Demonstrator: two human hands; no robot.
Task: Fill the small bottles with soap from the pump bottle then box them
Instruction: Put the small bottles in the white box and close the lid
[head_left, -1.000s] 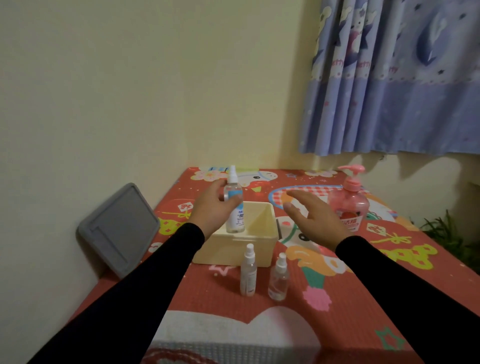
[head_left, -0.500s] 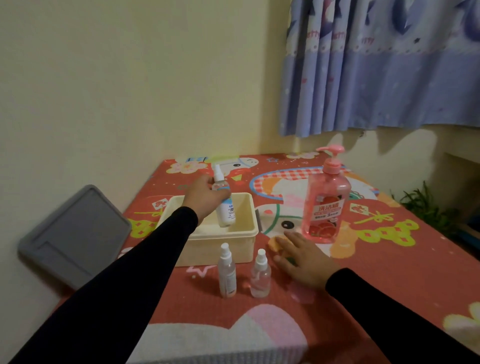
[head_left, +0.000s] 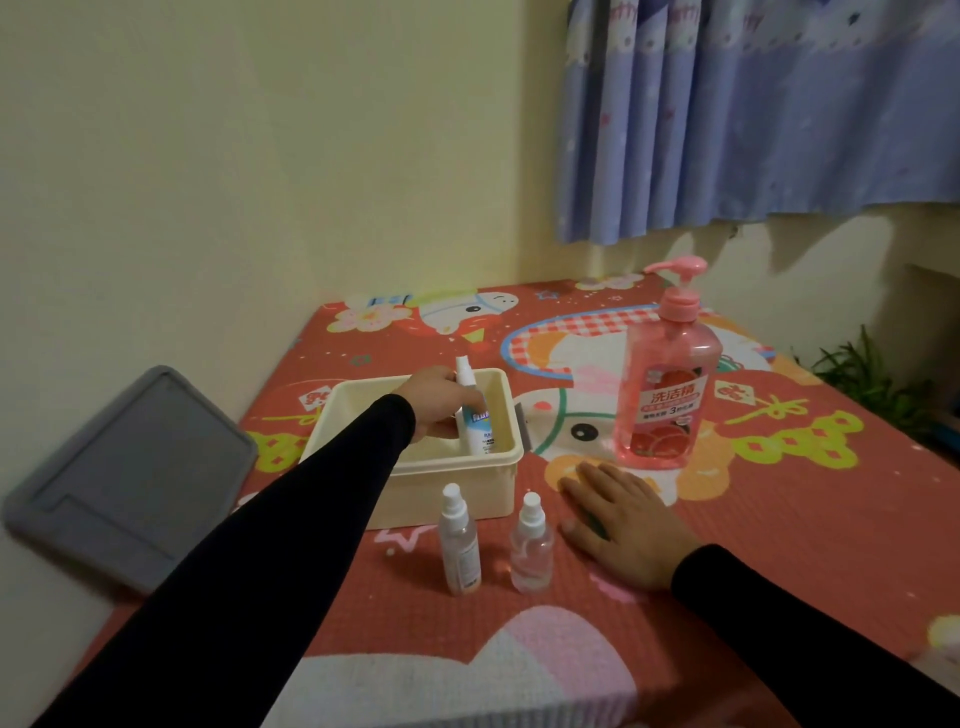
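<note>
While the person is sitting at the patterned tabletop (head_left: 779, 519), the following is being observed.

Left hand: the left hand (head_left: 434, 402) is curling its fingers around a labelled spray bottle (head_left: 475, 415) and is holding it upright inside the cream box (head_left: 415, 488), the bottle's lower part lying below the box rim.

Right hand: the right hand (head_left: 618, 525) is lying flat, palm down, on the tabletop with fingers straight and slightly spread, holding nothing.

Small bottles outside the box: a taller clear bottle (head_left: 458, 543) and a shorter rounder bottle (head_left: 531, 545) are standing upright side by side, just in front of the box and just left of the right hand; neither is being touched.

Pump bottle: the pink pump bottle (head_left: 665, 379) is standing upright beyond the right hand and to the right of the box, apart from both.

Box: it is sitting open on the tabletop towards the left edge.

Lid: a grey lid (head_left: 124, 478) is leaning tilted against the wall (head_left: 260, 156), off the left side of the tabletop.

Surroundings: a blue curtain (head_left: 753, 114) is hanging at upper right.
</note>
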